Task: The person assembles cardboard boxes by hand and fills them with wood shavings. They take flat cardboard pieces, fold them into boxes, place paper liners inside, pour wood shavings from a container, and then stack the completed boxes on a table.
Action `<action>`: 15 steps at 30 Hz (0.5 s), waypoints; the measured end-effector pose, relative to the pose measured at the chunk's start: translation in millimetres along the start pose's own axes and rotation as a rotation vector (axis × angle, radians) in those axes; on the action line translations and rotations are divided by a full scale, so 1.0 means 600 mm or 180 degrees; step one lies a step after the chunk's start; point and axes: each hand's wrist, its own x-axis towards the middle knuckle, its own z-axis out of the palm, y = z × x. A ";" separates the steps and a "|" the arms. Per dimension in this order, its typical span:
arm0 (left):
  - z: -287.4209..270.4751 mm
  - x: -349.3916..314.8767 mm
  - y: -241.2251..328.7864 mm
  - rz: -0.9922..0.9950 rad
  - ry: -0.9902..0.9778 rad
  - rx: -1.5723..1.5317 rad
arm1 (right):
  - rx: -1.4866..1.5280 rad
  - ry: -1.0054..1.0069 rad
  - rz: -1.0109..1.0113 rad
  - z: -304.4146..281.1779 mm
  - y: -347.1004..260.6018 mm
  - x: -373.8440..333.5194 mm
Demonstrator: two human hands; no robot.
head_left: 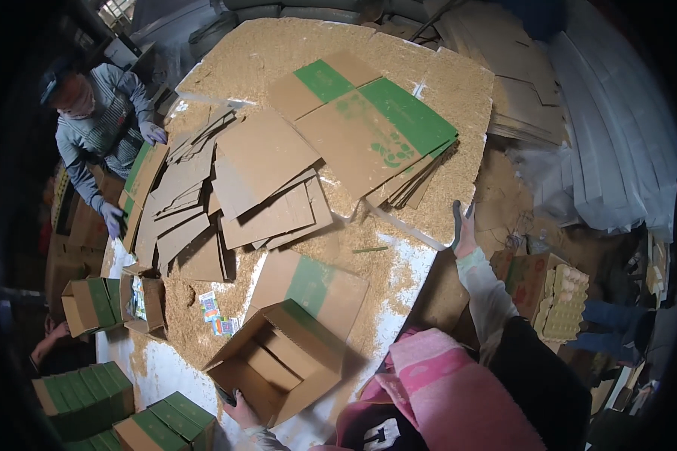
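Well, from where I stand the left hand [241, 410] is closed on the lower left rim of an open carton [308, 347], dark-covered fingertips at the cardboard edge; how the thumb sits I can't quite tell. The right hand [466, 229] holds nothing I can see: thumb and fingers stand apart beside the table's right corner, and whether they touch that edge is unclear.

The carton is at the near side of the sawdust-strewn table [399, 282], close in front of the person. It is brown, with a green band along its upper edge, tilted so that its hollow shows; inside, a dark gap runs between the bottom flaps. Just behind it lies a flat sheet [350, 295], brown with a green stripe.

Farther back are a fanned stack of green-and-brown cardboard [368, 139] and a heap of plain brown pieces [267, 161]. Small colourful packets [220, 314] lie left of the carton. Across the table, at the left, a co-worker's gloved hands [113, 219] are on another folded piece [144, 188].
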 end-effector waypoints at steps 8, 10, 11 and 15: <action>0.003 -0.009 -0.022 0.0314 0.0116 0.0374 | -0.0388 -0.0775 0.0826 0.124 -0.124 -0.229; 0.017 -0.022 0.010 0.0654 -0.0103 0.0431 | 0.0036 -0.0763 0.1766 0.110 -0.157 -0.291; 0.009 -0.025 0.008 0.0618 -0.0123 0.0701 | -0.0002 -0.0694 0.2052 0.104 -0.162 -0.313; 0.011 -0.033 0.005 0.0704 -0.0111 0.0995 | -0.0349 -0.1003 0.2006 0.211 -0.183 -0.417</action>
